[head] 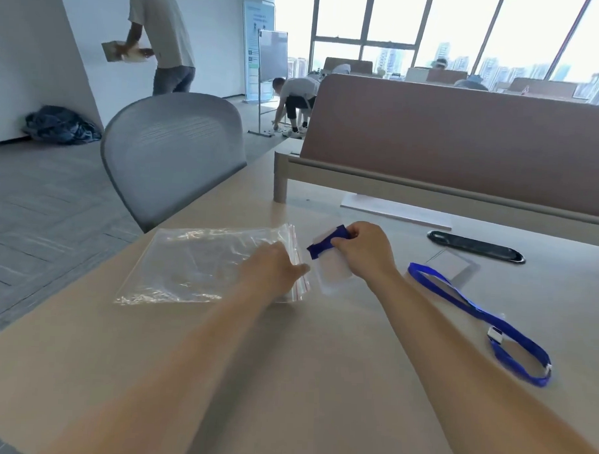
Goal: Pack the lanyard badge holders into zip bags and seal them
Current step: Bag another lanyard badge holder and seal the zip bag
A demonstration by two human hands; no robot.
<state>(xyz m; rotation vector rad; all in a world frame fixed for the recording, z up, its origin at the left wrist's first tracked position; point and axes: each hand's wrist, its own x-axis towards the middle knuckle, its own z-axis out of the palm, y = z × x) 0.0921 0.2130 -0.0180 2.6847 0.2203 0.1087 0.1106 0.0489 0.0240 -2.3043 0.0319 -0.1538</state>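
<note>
A clear zip bag (201, 264) with a red zip strip lies flat on the tan table (286, 379), its mouth turned to the right. My left hand (273, 270) rests on the bag's mouth edge and pinches it. Just right of the mouth, my right hand (365, 249) grips a clear badge holder (332, 270) with its dark blue lanyard bundled against it. A second blue lanyard (475, 311) lies loose on the table to the right, beside another clear badge holder (454, 264).
A grey mesh chair (171, 154) stands at the table's left edge. A brown desk divider (464, 144) runs along the back, with white paper (393, 209) and a black cable slot (475, 246) in front of it. Other people work in the background.
</note>
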